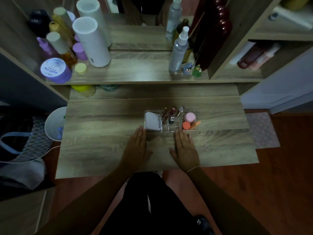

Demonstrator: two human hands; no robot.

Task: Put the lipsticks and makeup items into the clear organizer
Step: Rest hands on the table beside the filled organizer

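The clear organizer [169, 130] stands on the wooden pull-out desk [105, 133], just beyond my fingertips. Its left compartment holds a white tube [152, 122]. Several lipsticks [172, 112] stand in the middle slots. A pink-capped jar [190, 117] and an orange-capped item [186, 125] fill the right compartment. My left hand [137, 148] lies flat on the desk, palm down, fingers together, its tips near the organizer's front left corner. My right hand [184, 147] lies flat the same way below the organizer's right half. Neither hand holds anything.
A higher shelf [135, 72] behind carries a white cylinder [92, 43], purple jars [55, 70], spray bottles [178, 51] and small figurines [192, 69]. A white bin [55, 123] stands left of the desk. A bag [20, 145] lies at the far left.
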